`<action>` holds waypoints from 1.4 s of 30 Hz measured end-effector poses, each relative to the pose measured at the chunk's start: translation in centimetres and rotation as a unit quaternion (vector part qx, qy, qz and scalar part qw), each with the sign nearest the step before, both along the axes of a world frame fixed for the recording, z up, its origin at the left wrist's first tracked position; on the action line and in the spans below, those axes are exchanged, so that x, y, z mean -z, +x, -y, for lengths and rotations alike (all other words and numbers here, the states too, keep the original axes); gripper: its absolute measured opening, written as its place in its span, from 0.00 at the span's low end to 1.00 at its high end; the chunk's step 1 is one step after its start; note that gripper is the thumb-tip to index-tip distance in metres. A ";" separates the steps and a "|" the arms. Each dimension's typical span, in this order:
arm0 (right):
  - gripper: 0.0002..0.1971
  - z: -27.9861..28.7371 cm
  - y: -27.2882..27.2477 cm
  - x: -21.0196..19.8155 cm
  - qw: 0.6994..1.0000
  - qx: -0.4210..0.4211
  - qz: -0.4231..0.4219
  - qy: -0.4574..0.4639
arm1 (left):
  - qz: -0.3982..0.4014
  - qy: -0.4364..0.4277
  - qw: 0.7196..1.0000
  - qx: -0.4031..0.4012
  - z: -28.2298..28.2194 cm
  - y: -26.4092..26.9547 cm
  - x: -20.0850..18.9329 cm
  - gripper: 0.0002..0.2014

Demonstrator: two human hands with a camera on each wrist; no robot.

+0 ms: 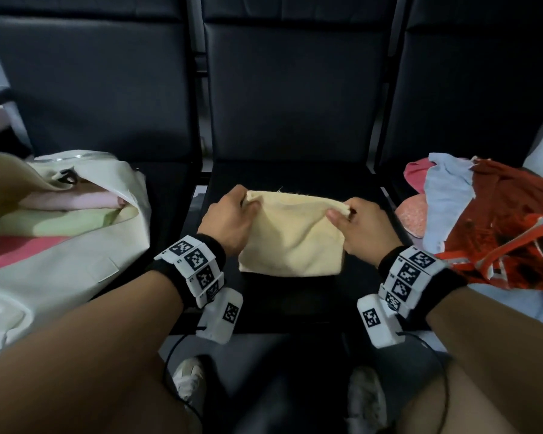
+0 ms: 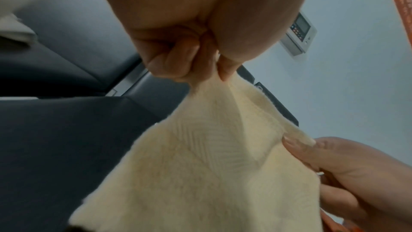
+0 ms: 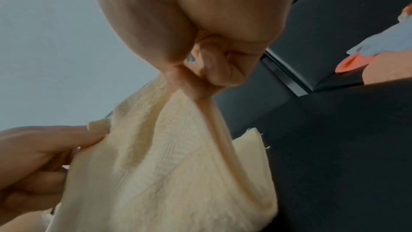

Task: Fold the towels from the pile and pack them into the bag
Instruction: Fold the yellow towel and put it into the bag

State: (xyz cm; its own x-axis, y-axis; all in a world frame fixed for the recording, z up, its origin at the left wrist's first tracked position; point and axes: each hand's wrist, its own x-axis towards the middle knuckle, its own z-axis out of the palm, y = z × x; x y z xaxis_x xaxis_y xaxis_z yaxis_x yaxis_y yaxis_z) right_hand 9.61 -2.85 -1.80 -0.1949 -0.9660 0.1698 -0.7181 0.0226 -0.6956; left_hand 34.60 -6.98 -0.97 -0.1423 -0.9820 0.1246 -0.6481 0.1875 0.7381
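Observation:
A pale yellow towel (image 1: 290, 236) hangs folded over the middle black seat, its lower edge near the cushion. My left hand (image 1: 232, 214) pinches its upper left corner and my right hand (image 1: 356, 225) pinches its upper right corner. The left wrist view shows the towel (image 2: 200, 165) gathered between thumb and fingers of my left hand (image 2: 200, 63), with my right hand (image 2: 347, 170) at the far corner. In the right wrist view my right hand (image 3: 194, 80) pinches the towel (image 3: 169, 174). A cream bag (image 1: 60, 255) lies open on the left seat, holding folded pink, green and red towels.
A pile of unfolded towels (image 1: 483, 220), red-orange, light blue and pink, lies on the right seat. Black seat backs (image 1: 292, 89) rise behind. My shoes (image 1: 187, 377) and the floor show below the seat's front edge. A wall control panel (image 2: 300, 34) appears in the left wrist view.

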 end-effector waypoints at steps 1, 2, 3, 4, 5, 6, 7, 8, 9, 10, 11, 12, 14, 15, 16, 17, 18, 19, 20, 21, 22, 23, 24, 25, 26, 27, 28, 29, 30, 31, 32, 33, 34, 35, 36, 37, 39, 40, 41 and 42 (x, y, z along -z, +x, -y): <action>0.15 0.8 -0.1 0.2 1.000 0.007 0.006 0.002 | 0.000 0.002 1.000 -0.006 0.8 -0.3 0.3 0.10; 0.15 1.7 -0.2 0.4 1.000 0.016 0.013 0.002 | -0.001 0.007 1.000 -0.014 1.6 -0.6 0.5 0.10; 0.14 2.6 -0.3 0.7 0.999 0.027 0.025 0.002 | -0.006 0.013 1.000 -0.020 2.5 -0.9 0.8 0.10; 0.13 3.5 -0.4 1.1 0.999 0.037 0.038 0.002 | -0.011 0.022 0.999 -0.024 3.6 -1.1 1.2 0.10; 0.12 4.5 -0.6 1.5 0.998 0.044 0.049 0.005 | -0.016 0.029 0.999 -0.027 4.6 -1.3 1.7 0.09; 0.11 5.5 -0.7 2.0 0.997 0.047 0.059 0.012 | -0.018 0.038 0.999 -0.031 5.6 -1.4 2.1 0.08; 0.10 6.3 -0.8 2.5 0.996 0.048 0.070 0.022 | -0.020 0.044 0.998 -0.037 6.4 -1.6 2.5 0.08; 0.08 7.1 -0.9 3.0 0.995 0.049 0.085 0.034 | -0.022 0.050 0.997 -0.046 7.2 -1.7 2.9 0.08; 0.07 7.8 -1.0 3.5 0.993 0.053 0.100 0.044 | -0.025 0.057 0.997 -0.053 8.0 -1.9 3.4 0.07; 0.07 8.3 -1.1 3.9 0.990 0.059 0.114 0.052 | -0.029 0.065 0.996 -0.059 8.7 -2.1 3.8 0.07; 0.07 8.8 -1.2 4.2 0.989 0.063 0.125 0.057 | -0.034 0.072 0.995 -0.064 9.3 -2.2 4.2 0.07; 0.08 9.3 -1.4 4.5 0.987 0.067 0.136 0.061 | -0.039 0.078 0.994 -0.069 9.8 -2.4 4.6 0.07; 0.08 10.0 -1.8 4.7 0.982 0.074 0.161 0.068 | -0.054 0.087 0.992 -0.075 10.6 -2.7 5.2 0.07; 0.08 10.4 -1.9 4.9 0.980 0.077 0.170 0.073 | -0.063 0.093 0.991 -0.078 11.0 -2.8 5.5 0.07; 0.08 10.6 -2.0 5.0 0.978 0.082 0.178 0.076 | -0.074 0.102 0.988 -0.084 11.3 -2.8 5.8 0.08; 0.08 10.9 -2.1 5.0 0.976 0.088 0.185 0.079 | -0.086 0.112 0.986 -0.092 11.6 -2.7 6.0 0.09; 0.08 11.2 -2.0 5.1 0.974 0.091 0.190 0.084 | -0.101 0.122 0.982 -0.102 11.8 -2.6 6.3 0.10; 0.08 11.4 -1.9 5.1 0.972 0.092 0.194 0.089 | -0.116 0.131 0.978 -0.111 12.0 -2.4 6.5 0.12; 0.08 11.7 -1.7 5.1 0.971 0.093 0.197 0.095 | -0.127 0.142 0.975 -0.117 12.0 -2.3 6.6 0.13; 0.09 11.8 -1.6 5.2 0.969 0.098 0.201 0.100 | -0.134 0.150 0.972 -0.122 12.1 -2.2 6.6 0.13; 0.10 12.0 -1.4 5.4 0.968 0.103 0.204 0.106 | -0.139 0.158 0.970 -0.124 12.1 -2.2 6.6 0.13; 0.11 12.1 -1.3 5.5 0.967 0.110 0.201 0.114 | -0.149 0.166 0.967 -0.124 12.0 -2.3 6.6 0.11; 0.13 12.2 -1.3 5.7 0.966 0.118 0.194 0.123 | -0.165 0.176 0.963 -0.123 11.8 -2.5 6.5 0.09; 0.14 12.3 -1.3 5.9 0.965 0.127 0.187 0.130 | -0.189 0.184 0.957 -0.122 11.7 -2.7 6.4 0.07; 0.12 12.2 -1.4 6.0 0.964 0.137 0.186 0.132 | -0.210 0.190 0.951 -0.121 11.5 -2.9 6.4 0.05; 0.10 12.2 -1.4 6.0 0.962 0.144 0.196 0.128 | -0.224 0.191 0.948 -0.120 11.3 -3.1 6.3 0.03; 0.11 12.1 -1.5 5.8 0.959 0.149 0.208 0.121 | -0.227 0.185 0.949 -0.118 11.1 -3.3 6.2 0.04; 0.15 11.9 -1.6 5.6 0.956 0.151 0.221 0.117 | -0.216 0.174 0.954 -0.113 11.0 -3.3 6.2 0.07; 0.18 11.7 -1.6 5.4 0.956 0.145 0.225 0.118 | -0.183 0.157 0.965 -0.105 10.9 -3.3 6.1 0.10; 0.19 11.5 -1.5 5.1 0.960 0.137 0.213 0.118 | -0.142 0.139 0.975 -0.097 10.7 -3.3 5.9 0.12; 0.19 11.3 -1.4 4.9 0.967 0.127 0.189 0.117 | -0.109 0.123 0.983 -0.087 10.4 -3.3 5.6 0.14; 0.19 11.1 -1.2 4.6 0.974 0.116 0.161 0.112 | -0.088 0.112 0.987 -0.075 10.0 -3.4 5.2 0.15; 0.19 10.8 -1.0 4.4 0.980 0.103 0.133 0.105 | -0.076 0.104 0.990 -0.060 9.6 -3.5 4.8 0.14; 0.18 10.4 -0.7 4.1 0.985 0.087 0.109 0.100 | -0.063 0.097 0.992 -0.043 9.3 -3.6 4.4 0.13; 0.18 9.9 -0.3 3.7 0.989 0.069 0.086 0.098 | -0.041 0.090 0.995 -0.019 8.8 -3.7 4.0 0.11; 0.17 9.4 0.1 3.4 0.992 0.049 0.063 0.099 | -0.012 0.085 0.996 0.010 8.4 -3.9 3.7 0.10; 0.16 8.1 0.9 3.0 0.994 0.007 0.017 0.106 | 0.050 0.093 0.992 0.068 7.5 -4.2 3.3 0.11; 0.15 7.4 1.3 2.9 0.994 -0.014 -0.005 0.110 | 0.071 0.105 0.988 0.088 7.0 -4.3 3.1 0.12; 0.16 6.7 1.6 2.9 0.992 -0.034 -0.025 0.116 | 0.085 0.121 0.984 0.103 6.6 -4.4 3.1 0.14; 0.17 6.0 1.8 2.9 0.990 -0.057 -0.042 0.122 | 0.096 0.138 0.979 0.114 6.1 -4.4 3.1 0.16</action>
State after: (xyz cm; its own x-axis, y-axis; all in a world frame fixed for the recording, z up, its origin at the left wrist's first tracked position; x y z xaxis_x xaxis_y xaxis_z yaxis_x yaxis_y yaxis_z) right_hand 11.42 -8.87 -4.72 -0.0783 -0.9951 -0.0606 -0.7806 0.0990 -0.6171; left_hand 30.22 -13.08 -4.06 -0.3568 -0.9143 -0.1918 -0.7437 0.1538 0.6506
